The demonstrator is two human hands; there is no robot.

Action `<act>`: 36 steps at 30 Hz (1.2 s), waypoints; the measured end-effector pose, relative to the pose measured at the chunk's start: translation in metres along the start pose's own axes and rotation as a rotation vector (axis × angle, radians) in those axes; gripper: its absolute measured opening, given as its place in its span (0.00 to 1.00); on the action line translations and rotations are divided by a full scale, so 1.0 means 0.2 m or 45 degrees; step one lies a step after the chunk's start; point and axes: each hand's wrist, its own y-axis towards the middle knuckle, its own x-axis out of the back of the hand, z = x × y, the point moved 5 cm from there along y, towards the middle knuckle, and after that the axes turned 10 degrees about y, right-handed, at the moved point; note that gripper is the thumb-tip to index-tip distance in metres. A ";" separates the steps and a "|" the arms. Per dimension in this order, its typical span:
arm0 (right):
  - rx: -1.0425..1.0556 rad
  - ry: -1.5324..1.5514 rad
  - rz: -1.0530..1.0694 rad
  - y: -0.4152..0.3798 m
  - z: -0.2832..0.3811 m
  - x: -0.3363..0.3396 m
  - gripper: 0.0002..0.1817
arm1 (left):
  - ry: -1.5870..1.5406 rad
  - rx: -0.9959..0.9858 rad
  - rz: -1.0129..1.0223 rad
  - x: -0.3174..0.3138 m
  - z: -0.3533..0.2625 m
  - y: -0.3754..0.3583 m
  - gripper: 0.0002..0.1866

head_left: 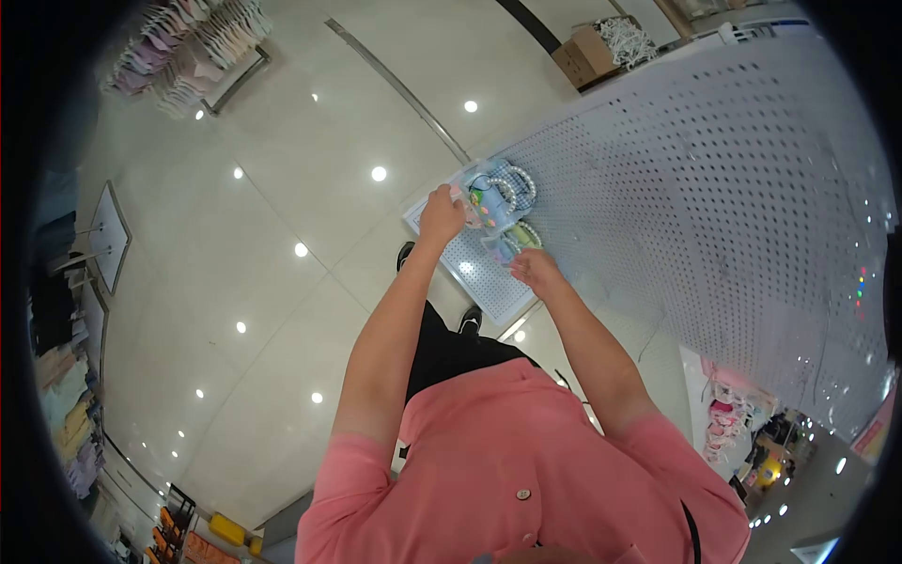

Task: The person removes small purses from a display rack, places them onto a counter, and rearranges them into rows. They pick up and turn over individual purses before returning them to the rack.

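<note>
Small bags with white beaded handles stand at the far end of a white perforated shelf (489,289). The larger one is a blue bag (498,202) with colourful decorations on its front. My left hand (442,214) is at that bag's left side, fingers closed at its edge; what they pinch is too small to make out. Nearer to me is a smaller green and blue bag (512,242), also with a beaded handle. Just below it is my right hand (536,270), its fingers bent close to the bag's lower edge; whether they grip it is unclear.
A tall white perforated panel (695,188) rises right of the shelf. A cardboard box (587,56) sits at the top. Clothes racks (188,56) stand at the upper left, with folded clothes (70,404) along the left. Tiled floor (282,310) lies left of the shelf.
</note>
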 end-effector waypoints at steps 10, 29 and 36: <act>0.028 0.308 -0.007 0.23 0.10 -0.23 0.22 | -0.052 -0.137 0.515 -0.48 0.07 0.53 0.33; 0.242 0.272 0.010 -0.55 -0.13 -0.39 0.21 | 0.020 -0.512 0.246 -0.06 0.08 -0.12 0.28; 0.457 0.336 0.017 -1.08 -0.64 0.01 0.25 | -0.122 -0.622 0.419 -0.06 0.06 -0.85 0.29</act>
